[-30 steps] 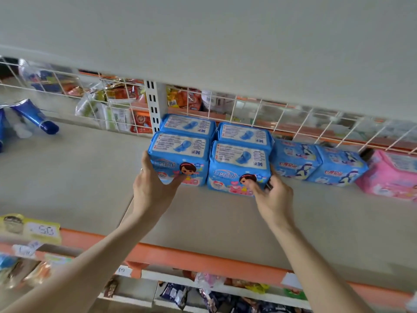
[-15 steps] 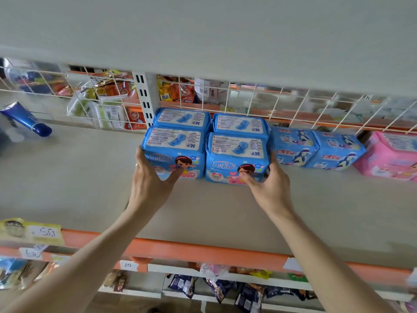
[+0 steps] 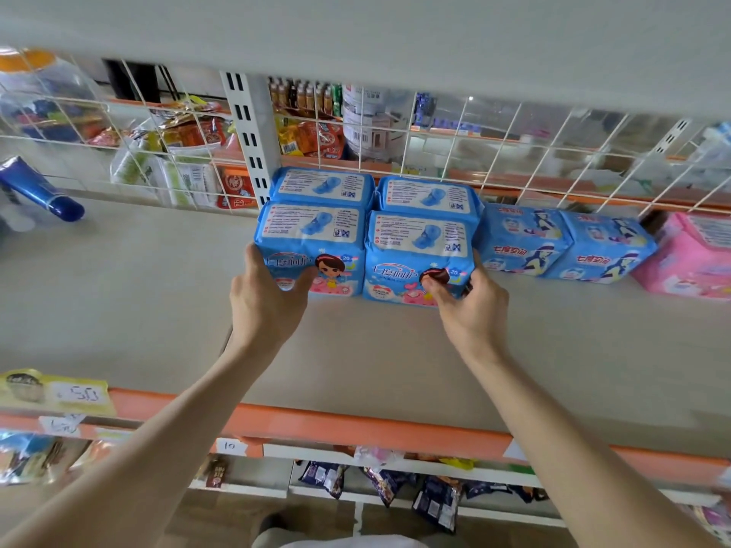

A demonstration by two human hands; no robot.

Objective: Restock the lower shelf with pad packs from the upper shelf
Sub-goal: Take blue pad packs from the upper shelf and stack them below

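Two blue pad packs stand side by side at the front of a block on the beige shelf [image 3: 158, 310]. My left hand [image 3: 269, 306] grips the left front pack [image 3: 312, 239] at its lower left corner, thumb on its face. My right hand [image 3: 470, 306] grips the right front pack [image 3: 419, 251] at its lower right corner. Two more blue packs [image 3: 324, 185] sit right behind them against the wire grid. To the right lie two blue packs of another design [image 3: 522, 243] and a pink pack [image 3: 688, 255].
A white wire grid [image 3: 494, 152] backs the shelf, with snack goods behind it. A blue tube [image 3: 43, 191] lies at far left. The shelf's orange front rail [image 3: 356, 425] carries price tags. Below it hang dark snack bags [image 3: 435, 496] on a lower shelf.
Both hands have stayed on the two front packs. The camera view has tilted and come closer, so the packs sit lower in the picture.
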